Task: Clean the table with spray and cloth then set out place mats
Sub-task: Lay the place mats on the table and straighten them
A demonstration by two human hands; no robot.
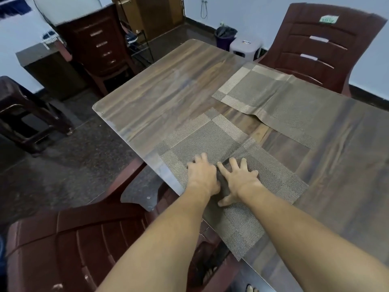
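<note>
On the table [168, 85], a mat [210, 140] is pressed by both flat, wide-open hands [202, 173] [237, 178]; if pushed, it could be slid off the edge.

Both hands [221, 178] press flat on near mat [210, 140].

Bare table [168, 85] left of far mat [273, 106]; chair [324, 49] behind.

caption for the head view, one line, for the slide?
Both hands, left hand and right hand, press flat on the near place mat at the wooden table's edge; a second place mat lies opposite.
</note>
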